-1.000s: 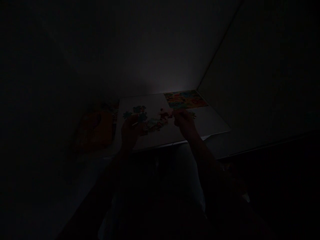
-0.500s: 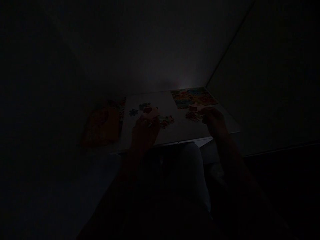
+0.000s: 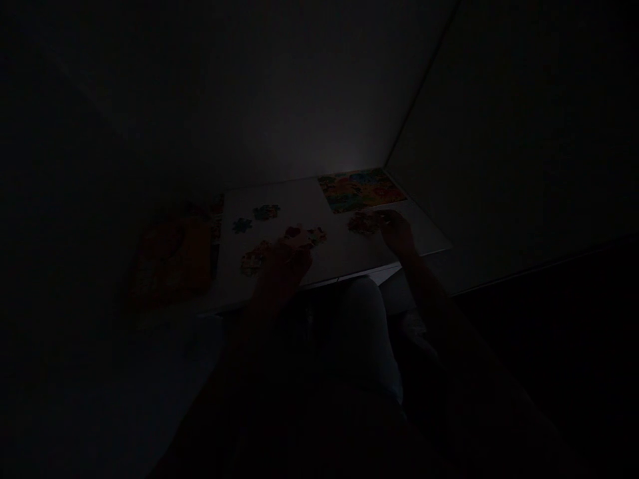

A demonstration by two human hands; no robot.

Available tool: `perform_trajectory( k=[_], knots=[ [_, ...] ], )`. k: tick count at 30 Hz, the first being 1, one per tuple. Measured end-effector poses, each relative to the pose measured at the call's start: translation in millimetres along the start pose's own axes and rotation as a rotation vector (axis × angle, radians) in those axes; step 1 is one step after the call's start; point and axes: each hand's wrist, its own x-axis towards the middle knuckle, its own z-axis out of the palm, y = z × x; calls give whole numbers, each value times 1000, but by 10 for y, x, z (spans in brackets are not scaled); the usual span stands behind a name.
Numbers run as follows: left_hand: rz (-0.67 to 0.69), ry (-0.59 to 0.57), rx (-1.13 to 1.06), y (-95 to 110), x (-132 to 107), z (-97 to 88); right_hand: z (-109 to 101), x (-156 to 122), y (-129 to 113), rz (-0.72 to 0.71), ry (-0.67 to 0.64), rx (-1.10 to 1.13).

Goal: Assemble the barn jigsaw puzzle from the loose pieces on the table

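In near darkness, a pale trouser leg [image 3: 362, 332] shows just below the near edge of a white board [image 3: 344, 249] as a person works over jigsaw puzzle pieces [image 3: 302, 235] with both bare hands. The left hand [image 3: 282, 273], nearest the camera, is arched with its fingers curled forward, lying over and partly hiding a small red-and-green group of those pieces. Whether it grips one cannot be told in the gloom. Just beside that hand lies a mottled cluster of pieces [image 3: 254, 258].

The right hand [image 3: 397, 233] reaches farther up the board, its fingers partly extended, with the fingertips [image 3: 382, 216] touching the edge of a reddish clump of pieces [image 3: 363, 223]. Whether they pinch a piece is also unclear.

Higher on the board, well apart from both hands, sit a lone blue piece [image 3: 242, 225] and a small green-and-blue clump [image 3: 266, 211]. At the far edge lies a bright multicoloured rectangular picture [image 3: 359, 189], its details too dim to read. Off the board's left side rests an orange package [image 3: 170, 263], and dim walls [image 3: 499, 146] rise beyond.
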Motion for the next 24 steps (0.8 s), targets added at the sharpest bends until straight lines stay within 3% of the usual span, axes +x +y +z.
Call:
perform_trajectory(
  k=[3,7,10,13,17,20,24],
  knots=[
    [-202,-36,-234,-64,-24,194,146,-275,-321,-143,-256,246],
    [-412,-129,-492,-62,-79,417,285,-588,-697,-204,-483,323],
    [-494,-145,-595,-26,-117,470,300,-647,-776,-195,-523,308],
    [-538,-172,-599,-11,-108,395,234,-526,-657,-160,-452,345],
    [-418,-87,-343,-96,13,46,60,-220,-271,-30,-238,259],
    [-311,101,-95,-224,156,-402,-29,-83,67,105,-132,-101],
    [-132,321,264,-356,373,-1047,-22,-153,377,205,-131,-409]
  ],
)
